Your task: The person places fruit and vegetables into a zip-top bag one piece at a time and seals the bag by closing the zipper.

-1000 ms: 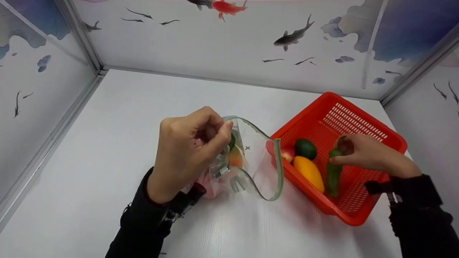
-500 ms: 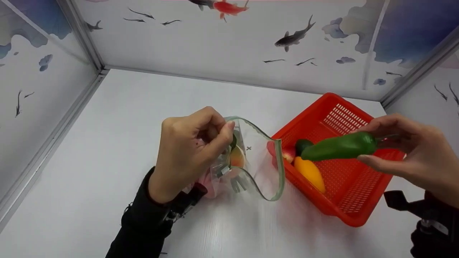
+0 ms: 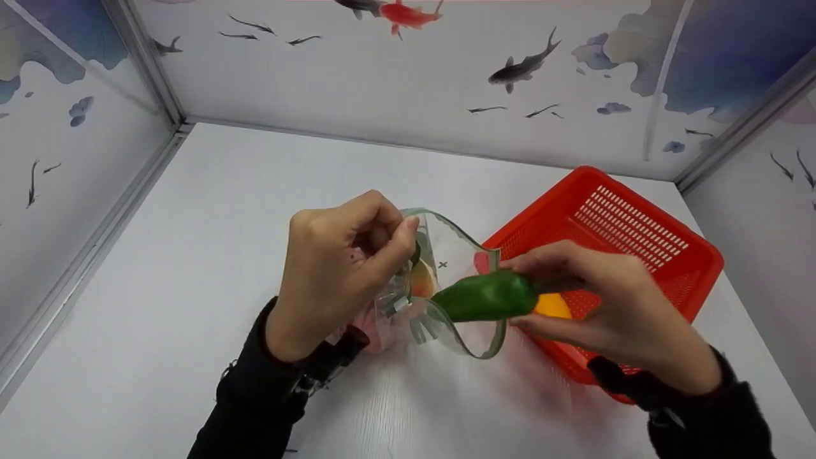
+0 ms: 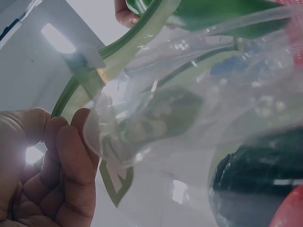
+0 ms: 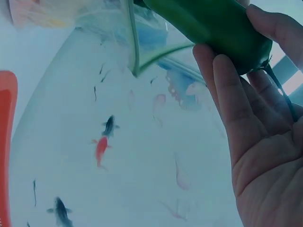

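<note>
At the mouth of a clear, green-rimmed plastic bag (image 3: 495,346), the right hand's grip (image 3: 602,303) holds a long, glossy green pepper (image 3: 484,297) while the left hand (image 3: 344,274) pinches the rim: bagging seems the step in hand, next calling for lowering the pepper inside.

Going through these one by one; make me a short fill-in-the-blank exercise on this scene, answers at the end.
The right hand holds a pepper coloured ____.
Between that pepper and the clear bag, the left hand pinches the ____.
The basket is coloured ____.
Choosing between left and right, the basket lies to the ____ of the bag in the head view.

Missing words: green; bag; red; right.
</note>
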Motion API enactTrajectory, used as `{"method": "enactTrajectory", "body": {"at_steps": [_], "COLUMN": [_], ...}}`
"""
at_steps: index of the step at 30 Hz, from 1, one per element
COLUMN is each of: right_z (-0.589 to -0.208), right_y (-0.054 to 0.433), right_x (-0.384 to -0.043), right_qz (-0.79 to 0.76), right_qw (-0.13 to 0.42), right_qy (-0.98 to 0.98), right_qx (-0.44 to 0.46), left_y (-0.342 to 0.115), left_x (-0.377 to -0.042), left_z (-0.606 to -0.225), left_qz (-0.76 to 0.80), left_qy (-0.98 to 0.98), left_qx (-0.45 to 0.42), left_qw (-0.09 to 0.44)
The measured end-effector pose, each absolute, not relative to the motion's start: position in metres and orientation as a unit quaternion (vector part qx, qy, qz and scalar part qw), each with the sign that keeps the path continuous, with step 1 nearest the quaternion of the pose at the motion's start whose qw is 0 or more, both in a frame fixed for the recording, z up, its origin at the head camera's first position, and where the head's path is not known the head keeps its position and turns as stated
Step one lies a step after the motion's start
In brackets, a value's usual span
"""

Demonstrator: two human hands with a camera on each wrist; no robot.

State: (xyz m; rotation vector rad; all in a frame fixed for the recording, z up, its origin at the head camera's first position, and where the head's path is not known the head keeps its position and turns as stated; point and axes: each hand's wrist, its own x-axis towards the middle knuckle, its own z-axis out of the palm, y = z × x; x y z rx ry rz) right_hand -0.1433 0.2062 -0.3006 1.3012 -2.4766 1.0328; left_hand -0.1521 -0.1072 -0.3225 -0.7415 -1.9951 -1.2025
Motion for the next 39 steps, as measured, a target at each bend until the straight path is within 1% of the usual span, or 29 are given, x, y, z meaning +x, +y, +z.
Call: {"method": "enactTrajectory", "body": {"at_steps": [7, 10, 14, 20, 22, 24, 29, 31, 34, 39], "right_z": [-0.314, -0.317, -0.317, -0.316, -0.318, -0.318, -0.314, -0.309, -0.306, -0.314], "right_y": [0.167, 0.158, 0.149, 0.132, 0.127, 0.124, 0.123, 0.125, 0.125, 0.114], "right_x": [-0.146, -0.148, -0.147, -0.146, -0.147, -0.149, -0.156, -0.157, -0.153, -0.146], "right_qz": [0.292, 0.264, 0.225, 0.163, 0.149, 0.153, 0.184, 0.177, 0.145, 0.098], "right_qw": [-0.011, -0.03, -0.017, 0.052, 0.062, 0.052, -0.009, -0.018, -0.008, 0.035], "right_qy": [-0.835, -0.835, -0.837, -0.841, -0.846, -0.851, -0.857, -0.863, -0.872, -0.868], "right_qx": [0.466, 0.482, 0.498, 0.513, 0.509, 0.5, 0.48, 0.472, 0.468, 0.486], "left_y": [-0.106, -0.105, -0.105, -0.103, -0.103, -0.102, -0.105, -0.106, -0.106, -0.105], "left_x": [-0.153, -0.153, -0.152, -0.152, -0.152, -0.151, -0.151, -0.151, -0.151, -0.15], "left_z": [-0.323, -0.324, -0.324, -0.324, -0.324, -0.324, -0.323, -0.323, -0.322, -0.322], "left_qz": [-0.457, -0.457, -0.459, -0.46, -0.461, -0.461, -0.46, -0.46, -0.458, -0.457], "left_qy": [-0.769, -0.77, -0.77, -0.767, -0.766, -0.765, -0.763, -0.763, -0.764, -0.764], "left_qx": [-0.286, -0.288, -0.29, -0.291, -0.29, -0.29, -0.284, -0.282, -0.281, -0.283], "left_qw": [0.342, 0.34, 0.334, 0.339, 0.341, 0.343, 0.354, 0.357, 0.357, 0.356]}}
